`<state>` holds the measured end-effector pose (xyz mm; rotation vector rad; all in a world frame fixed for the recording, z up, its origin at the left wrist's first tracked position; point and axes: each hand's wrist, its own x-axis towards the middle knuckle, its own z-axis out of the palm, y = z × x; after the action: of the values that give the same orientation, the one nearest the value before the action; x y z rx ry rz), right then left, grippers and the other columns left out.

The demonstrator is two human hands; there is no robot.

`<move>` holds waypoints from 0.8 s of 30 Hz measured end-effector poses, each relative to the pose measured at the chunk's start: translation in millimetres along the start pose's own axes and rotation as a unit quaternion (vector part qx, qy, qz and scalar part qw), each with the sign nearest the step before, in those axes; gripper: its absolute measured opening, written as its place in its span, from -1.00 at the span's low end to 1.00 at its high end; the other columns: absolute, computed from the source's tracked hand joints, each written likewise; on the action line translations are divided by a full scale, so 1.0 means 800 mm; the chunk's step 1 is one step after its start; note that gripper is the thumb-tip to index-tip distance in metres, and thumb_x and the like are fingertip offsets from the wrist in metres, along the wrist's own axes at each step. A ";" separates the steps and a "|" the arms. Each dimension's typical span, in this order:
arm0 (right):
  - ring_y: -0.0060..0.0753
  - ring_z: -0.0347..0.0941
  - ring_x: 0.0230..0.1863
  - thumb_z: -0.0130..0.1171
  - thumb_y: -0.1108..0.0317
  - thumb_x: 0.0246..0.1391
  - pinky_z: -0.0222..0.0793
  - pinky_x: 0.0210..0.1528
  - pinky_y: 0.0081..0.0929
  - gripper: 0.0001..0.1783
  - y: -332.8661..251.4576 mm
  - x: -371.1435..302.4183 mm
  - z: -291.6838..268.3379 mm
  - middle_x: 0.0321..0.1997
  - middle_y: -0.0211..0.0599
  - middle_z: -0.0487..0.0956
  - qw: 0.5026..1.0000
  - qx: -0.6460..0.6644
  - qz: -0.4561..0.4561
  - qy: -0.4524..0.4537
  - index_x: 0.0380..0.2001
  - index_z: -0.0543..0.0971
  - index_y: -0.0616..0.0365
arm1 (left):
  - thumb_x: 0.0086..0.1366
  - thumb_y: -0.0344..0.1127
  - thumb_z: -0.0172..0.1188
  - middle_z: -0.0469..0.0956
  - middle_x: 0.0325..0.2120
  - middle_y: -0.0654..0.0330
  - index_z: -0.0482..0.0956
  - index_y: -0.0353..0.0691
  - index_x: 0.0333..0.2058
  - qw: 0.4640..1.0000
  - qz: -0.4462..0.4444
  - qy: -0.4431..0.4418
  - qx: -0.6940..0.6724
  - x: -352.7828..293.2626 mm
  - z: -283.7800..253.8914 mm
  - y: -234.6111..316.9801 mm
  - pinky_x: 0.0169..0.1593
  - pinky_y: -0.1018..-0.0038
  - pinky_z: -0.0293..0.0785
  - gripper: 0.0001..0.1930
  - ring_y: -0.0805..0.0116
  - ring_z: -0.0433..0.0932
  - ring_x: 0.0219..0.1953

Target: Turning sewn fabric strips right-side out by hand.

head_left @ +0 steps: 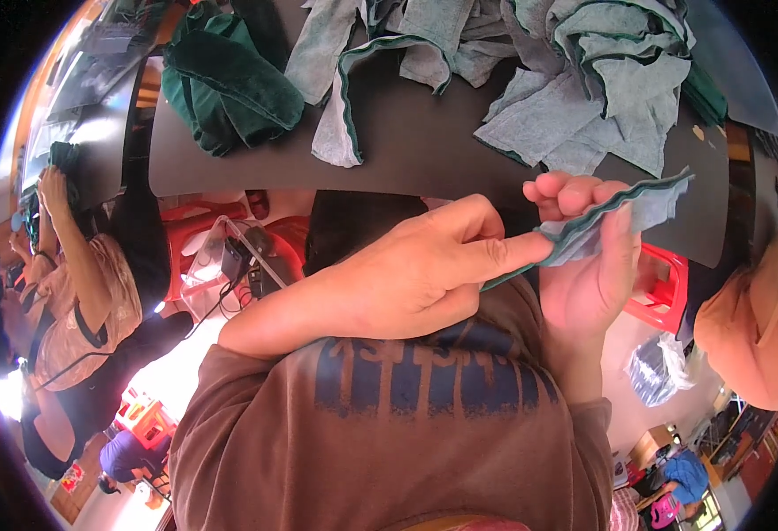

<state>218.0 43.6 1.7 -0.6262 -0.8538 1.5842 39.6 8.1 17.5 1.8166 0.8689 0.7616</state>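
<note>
A strip of fabric (659,205), pale grey-blue on one face with a dark green edge, is held up in front of my chest. My right hand (588,257) grips it, the thumb on the near side and the curled fingers behind. My left hand (437,265) reaches across from the left and pinches the strip's lower left end; a narrow green bit shows beneath its fingers. Just beyond, on the dark table (424,159), lies a loose pile of similar grey pieces (574,106) with green edges.
A bundle of dark green velvety cloth (225,84) rests at the table's far left. Below the near edge stand a red stool (661,288) and a clear plastic box (207,265) with black adapters and cables. A co-worker (88,292) sits at left, another person (756,319) at right.
</note>
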 end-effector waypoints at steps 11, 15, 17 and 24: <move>-0.01 0.44 -0.16 -0.28 -0.22 0.15 0.31 0.00 -0.10 -0.35 0.012 -0.008 0.028 -0.25 0.07 0.50 0.995 0.028 0.044 -0.082 -0.14 0.34 0.23 | 0.02 -0.46 0.16 0.44 -0.47 0.12 0.09 -0.18 0.18 0.999 0.032 0.012 0.017 -0.001 0.013 -0.007 -0.37 0.33 0.39 -0.28 0.14 0.46 -0.47; -0.03 0.45 -0.17 -0.31 -0.10 0.22 0.34 -0.04 -0.07 -0.45 0.013 -0.010 0.028 -0.33 0.07 0.51 0.990 0.001 0.095 -0.105 -0.24 0.35 0.24 | 0.11 -0.46 0.15 0.42 -0.47 0.21 -0.16 -0.08 0.28 0.970 -0.098 -0.087 -0.207 -0.005 0.007 0.009 -0.38 0.55 0.39 -0.16 0.46 0.46 -0.46; -0.03 0.45 -0.20 -0.29 -0.10 0.21 0.35 -0.05 -0.07 -0.47 0.010 -0.010 0.031 -0.37 0.06 0.51 0.989 -0.006 0.100 -0.113 -0.28 0.36 0.21 | 0.11 -0.49 0.15 0.42 -0.46 0.21 -0.20 -0.01 0.29 0.934 -0.092 -0.101 -0.331 -0.006 0.014 0.003 -0.40 0.57 0.38 -0.13 0.48 0.45 -0.47; -0.02 0.45 -0.22 -0.13 -0.34 0.01 0.44 -0.22 -0.09 -0.30 -0.004 -0.009 0.053 -0.28 0.18 0.48 0.964 0.069 0.249 -0.066 -0.28 0.37 0.18 | 0.08 -0.57 0.10 0.41 -0.40 0.13 -0.29 0.34 0.27 0.552 -0.130 -0.124 -0.814 0.001 0.024 -0.002 -0.60 0.60 0.26 -0.03 0.51 0.31 -0.64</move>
<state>187.5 29.0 29.2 -0.6737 -0.7065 2.1410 55.0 0.3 9.5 0.0326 -0.0396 0.6246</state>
